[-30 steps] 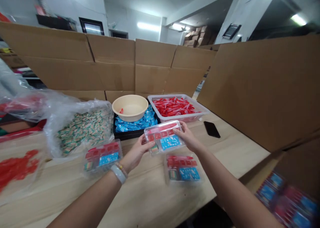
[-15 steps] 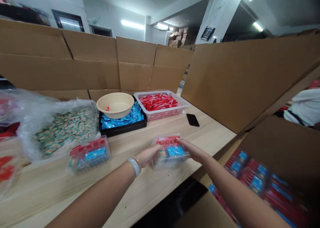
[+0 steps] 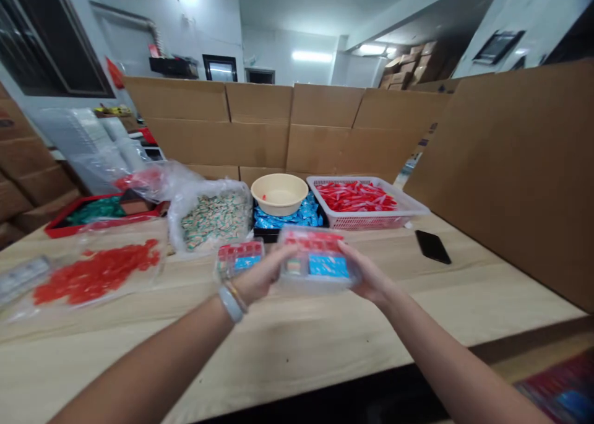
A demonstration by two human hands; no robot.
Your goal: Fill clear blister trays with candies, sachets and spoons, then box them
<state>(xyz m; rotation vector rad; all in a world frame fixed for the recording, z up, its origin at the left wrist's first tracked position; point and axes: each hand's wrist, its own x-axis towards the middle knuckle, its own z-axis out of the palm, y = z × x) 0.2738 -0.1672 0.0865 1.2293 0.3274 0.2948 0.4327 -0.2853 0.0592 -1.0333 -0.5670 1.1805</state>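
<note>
Both my hands hold a clear plastic box [image 3: 315,262] filled with red and blue packets, lifted a little above the wooden table [image 3: 297,325]. My left hand [image 3: 260,278] grips its left end, with a white bracelet on the wrist. My right hand [image 3: 369,275] grips its right end, fingers curled over the lid. A second filled clear box [image 3: 239,257] lies on the table just left of the held one.
Behind stand a cream bowl [image 3: 279,194] on a black tray of blue packets [image 3: 304,216], a white basket of red sachets [image 3: 362,198], a plastic bag of green-white sweets [image 3: 213,216] and a bag of red pieces [image 3: 95,274]. A black phone [image 3: 432,246] lies at right. Cardboard walls [image 3: 505,164] surround.
The view swung back left from the carton at my right side. The box in my hands now sits over the table's middle; the stacked box below it is out of sight.
</note>
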